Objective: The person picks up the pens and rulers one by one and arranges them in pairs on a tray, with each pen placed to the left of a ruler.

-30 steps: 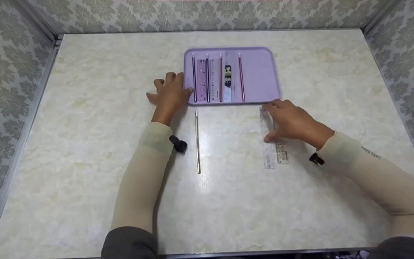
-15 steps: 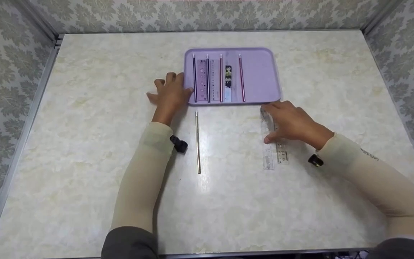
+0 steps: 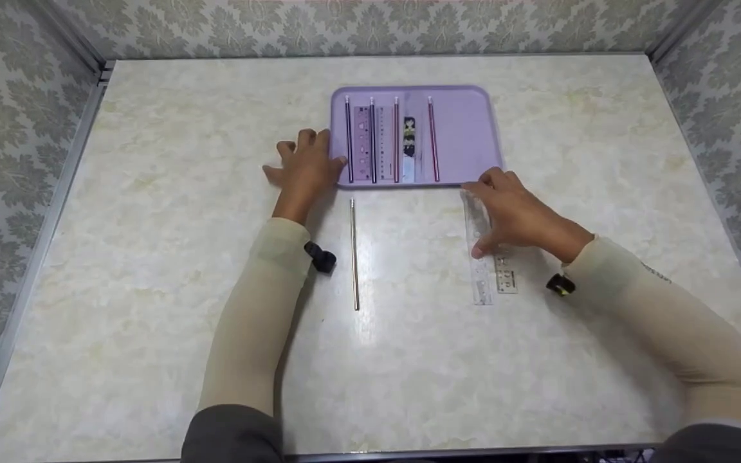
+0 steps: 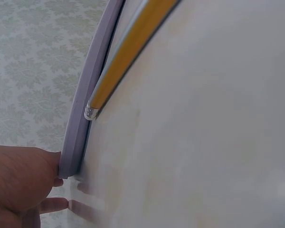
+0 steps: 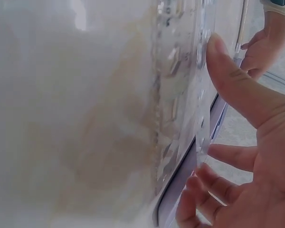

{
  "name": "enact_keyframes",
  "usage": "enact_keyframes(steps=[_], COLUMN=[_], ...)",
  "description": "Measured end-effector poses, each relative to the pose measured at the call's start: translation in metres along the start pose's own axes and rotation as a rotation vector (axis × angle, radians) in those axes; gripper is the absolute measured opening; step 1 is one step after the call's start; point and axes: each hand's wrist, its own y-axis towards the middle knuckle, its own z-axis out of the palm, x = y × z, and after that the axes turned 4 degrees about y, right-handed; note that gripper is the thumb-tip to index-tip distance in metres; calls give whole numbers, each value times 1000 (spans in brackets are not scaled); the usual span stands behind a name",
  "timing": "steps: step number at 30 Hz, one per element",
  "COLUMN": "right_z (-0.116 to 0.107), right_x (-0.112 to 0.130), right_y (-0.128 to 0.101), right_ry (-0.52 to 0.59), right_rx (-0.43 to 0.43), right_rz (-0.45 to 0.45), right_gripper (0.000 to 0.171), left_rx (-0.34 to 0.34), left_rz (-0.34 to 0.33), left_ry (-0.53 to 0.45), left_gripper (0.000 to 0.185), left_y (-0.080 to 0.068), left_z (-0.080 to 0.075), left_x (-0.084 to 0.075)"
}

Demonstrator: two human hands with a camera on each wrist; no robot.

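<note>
My right hand [image 3: 515, 209] pinches a clear ruler [image 3: 483, 286] in front of the tray's right corner. In the right wrist view that clear ruler [image 5: 203, 109] is tilted on edge between thumb and fingers. Beside it lies a second see-through ruler [image 3: 506, 278] with small printed figures, partly hidden by the hand. My left hand [image 3: 306, 167] rests at the left side of the purple tray [image 3: 467, 135], thumb over the rim, the other fingers spread. The left wrist view shows the left hand [image 4: 21, 178] against the tray's edge [image 4: 78, 123].
On the tray lie two dark pencils [image 3: 373, 141], two red pencils [image 3: 433, 141], a pink ruler [image 3: 361, 145] and a strip with dark cartoon figures [image 3: 409, 138]. A gold pencil [image 3: 354, 257] lies on the marbled table [image 3: 184, 193], just in front of the tray.
My right hand has shifted slightly left and toward the tray, and the clear ruler's far end has moved a little left with it. My left hand has stayed in place.
</note>
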Motion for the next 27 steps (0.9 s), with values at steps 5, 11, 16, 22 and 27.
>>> enact_keyframes(steps=[5, 11, 16, 22, 27], right_z=[2, 2, 4, 8, 11], right_x=[1, 4, 5, 1, -3], right_y=[-1, -6, -8, -9, -12], right_ry=[107, 242, 298, 355, 529], right_rx=[-8, -7, -24, -43, -38], right_rz=[-14, -17, 1, 27, 28], right_gripper=[124, 124, 123, 124, 115], left_rx=[-3, 14, 19, 7, -5], left_rz=[-4, -11, -8, 7, 9], left_ry=[-3, -2, 6, 3, -2], left_gripper=[71, 72, 72, 71, 71], left_y=[0, 1, 0, -2, -2], left_z=[1, 1, 0, -2, 0], left_x=[-1, -1, 0, 0, 1])
